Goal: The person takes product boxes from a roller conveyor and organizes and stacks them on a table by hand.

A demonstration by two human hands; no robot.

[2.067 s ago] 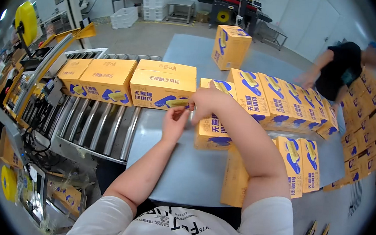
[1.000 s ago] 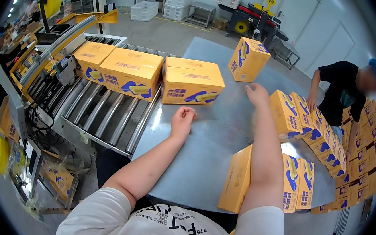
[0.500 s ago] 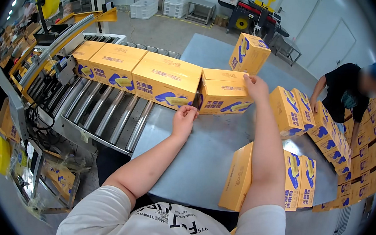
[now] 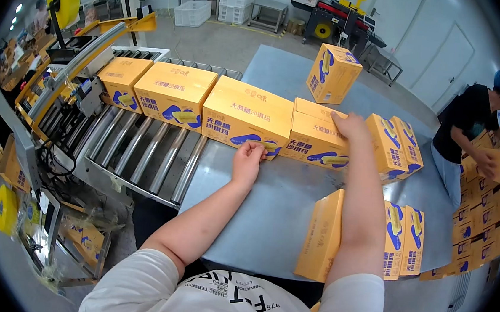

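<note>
Right of conveyor [image 4: 151, 153]: left hand [image 4: 248, 159], fingers curled closed, at nearer carton [image 4: 243, 112]; right hand [image 4: 350, 127], fingers open, atop farther carton [image 4: 316, 132].

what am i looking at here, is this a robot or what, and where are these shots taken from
There is no robot: these are a person's bare hands, and every picture comes from one camera on that person's head, looking forward and down. Yellow cartons run in a line from the roller conveyor onto the metal table, where others stand apart. The left hand is at the front of one carton in the line; the right hand rests on the next. Neither visibly lifts anything. At the right, a co-worker stands beside stacked cartons.
</note>
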